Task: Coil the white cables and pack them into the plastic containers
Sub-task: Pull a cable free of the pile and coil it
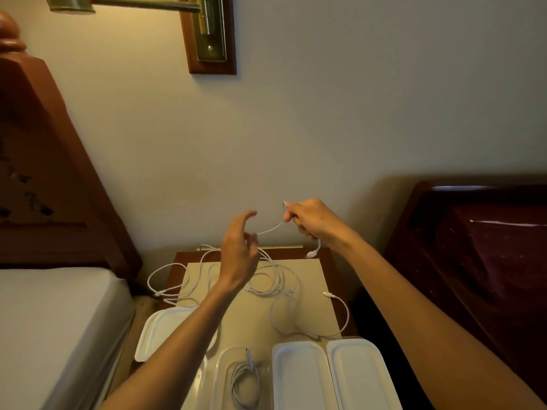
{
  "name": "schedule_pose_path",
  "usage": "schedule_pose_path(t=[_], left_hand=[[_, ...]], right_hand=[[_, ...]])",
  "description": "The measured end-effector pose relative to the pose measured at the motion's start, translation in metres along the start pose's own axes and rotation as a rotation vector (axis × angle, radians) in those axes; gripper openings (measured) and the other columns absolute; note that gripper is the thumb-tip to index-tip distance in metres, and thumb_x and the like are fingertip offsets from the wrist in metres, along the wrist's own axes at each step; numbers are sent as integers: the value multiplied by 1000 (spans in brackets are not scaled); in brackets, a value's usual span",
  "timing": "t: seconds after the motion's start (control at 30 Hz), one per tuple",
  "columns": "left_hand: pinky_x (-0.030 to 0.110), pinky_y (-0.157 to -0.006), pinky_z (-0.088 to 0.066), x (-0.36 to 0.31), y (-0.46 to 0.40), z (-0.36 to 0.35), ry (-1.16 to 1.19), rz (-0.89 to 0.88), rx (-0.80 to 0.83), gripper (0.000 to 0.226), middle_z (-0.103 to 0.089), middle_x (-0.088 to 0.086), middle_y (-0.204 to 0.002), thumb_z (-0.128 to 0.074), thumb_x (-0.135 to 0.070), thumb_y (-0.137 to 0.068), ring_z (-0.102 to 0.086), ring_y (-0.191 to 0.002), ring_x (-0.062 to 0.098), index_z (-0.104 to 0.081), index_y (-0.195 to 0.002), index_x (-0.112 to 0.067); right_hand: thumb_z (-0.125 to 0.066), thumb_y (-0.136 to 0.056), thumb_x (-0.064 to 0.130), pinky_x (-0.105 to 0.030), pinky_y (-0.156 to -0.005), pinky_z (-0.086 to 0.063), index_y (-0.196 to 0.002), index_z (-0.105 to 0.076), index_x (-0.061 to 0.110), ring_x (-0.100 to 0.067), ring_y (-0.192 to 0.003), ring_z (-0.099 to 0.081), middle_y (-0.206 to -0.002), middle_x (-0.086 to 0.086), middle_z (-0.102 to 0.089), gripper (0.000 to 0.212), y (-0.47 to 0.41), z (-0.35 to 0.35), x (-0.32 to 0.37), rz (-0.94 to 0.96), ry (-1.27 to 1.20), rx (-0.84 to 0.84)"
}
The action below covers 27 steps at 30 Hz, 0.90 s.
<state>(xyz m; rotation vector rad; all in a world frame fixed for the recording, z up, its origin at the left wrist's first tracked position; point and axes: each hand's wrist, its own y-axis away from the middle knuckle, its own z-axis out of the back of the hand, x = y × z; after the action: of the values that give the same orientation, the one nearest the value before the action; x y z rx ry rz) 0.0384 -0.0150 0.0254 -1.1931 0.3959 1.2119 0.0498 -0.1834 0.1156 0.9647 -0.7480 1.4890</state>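
My right hand is raised above the nightstand and grips a white cable; one plug sticks out above its fingers and another end dangles below it. The cable runs left and down to my left hand, whose fingers are loosely spread next to the strand; whether they touch it is unclear. More white cables lie tangled on the tabletop. A clear plastic container at the near edge holds a coiled cable.
Two white lids or containers sit to the right of the clear one, and another lies at the left under my forearm. The nightstand stands between a bed and a dark wooden piece.
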Motion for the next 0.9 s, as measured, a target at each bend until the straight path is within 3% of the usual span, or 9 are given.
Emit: schedule_pose_path(t=[0.1, 0.17, 0.27, 0.33, 0.5, 0.63, 0.77, 0.9], left_hand=[[25, -67, -58, -45, -38, 22, 124, -173, 270, 63, -47, -5, -139, -49, 12, -90, -66, -92, 12, -42, -142, -22], [30, -73, -59, -70, -58, 35, 135, -243, 375, 50, -59, 0, -124, -47, 12, -92, -66, -95, 11, -52, -130, -20], [36, -74, -57, -101, -83, 58, 0, -438, 312, 24, -67, 4, -92, -52, 5, -92, -67, -81, 14, -63, -105, -12], [35, -72, -55, -121, -94, 76, -110, -599, 249, 15, -64, 3, -90, -55, 0, -93, -64, -78, 17, -66, -101, -6], [15, -69, -44, -167, -101, 109, -291, -818, 164, 13, -62, 4, -92, -54, -8, -96, -57, -79, 12, -66, -97, -5], [16, -69, -45, -177, -96, 123, -301, -819, 116, 13, -62, 4, -93, -53, -9, -96, -56, -80, 10, -65, -98, -5], [12, -69, -44, -171, -68, 111, -171, -659, 112, 12, -62, 0, -91, -49, -10, -97, -56, -77, 6, -61, -98, -11], [33, -66, -42, -143, -39, 83, -11, -459, 148, 20, -51, -9, -75, -38, -27, -101, -49, -68, 10, -52, -87, -32]], right_hand=[[-42, -101, 27, -22, -42, -26, -79, -63, 12, -9, -45, -31, -53, 2, -39, 34, 15, 17, 34, 81, 16, 84], [-39, -103, 27, -21, -41, -26, -79, -62, 12, -8, -43, -30, -52, 3, -38, 36, 27, 29, 56, 148, 11, 121], [-34, -105, 29, -22, -43, -25, -80, -60, 12, -8, -45, -28, -54, 1, -35, 41, 47, 47, 79, 204, -37, 160], [-31, -106, 30, -23, -44, -22, -77, -56, 14, -9, -46, -24, -56, 1, -32, 42, 60, 55, 86, 201, -168, 231], [-30, -106, 32, -23, -44, -19, -69, -49, 19, -11, -50, -18, -58, 3, -26, 44, 93, 65, 97, 168, -497, 344], [-30, -105, 31, -23, -44, -15, -69, -50, 19, -11, -51, -13, -61, 3, -19, 43, 115, 74, 110, 161, -573, 358], [-30, -105, 26, -21, -40, -16, -73, -48, 16, -8, -46, -14, -58, 6, -17, 38, 126, 82, 134, 192, -698, 349], [-29, -100, 15, -21, -41, -19, -83, -50, 9, -9, -50, -12, -64, 4, -13, 28, 127, 87, 146, 204, -845, 359]])
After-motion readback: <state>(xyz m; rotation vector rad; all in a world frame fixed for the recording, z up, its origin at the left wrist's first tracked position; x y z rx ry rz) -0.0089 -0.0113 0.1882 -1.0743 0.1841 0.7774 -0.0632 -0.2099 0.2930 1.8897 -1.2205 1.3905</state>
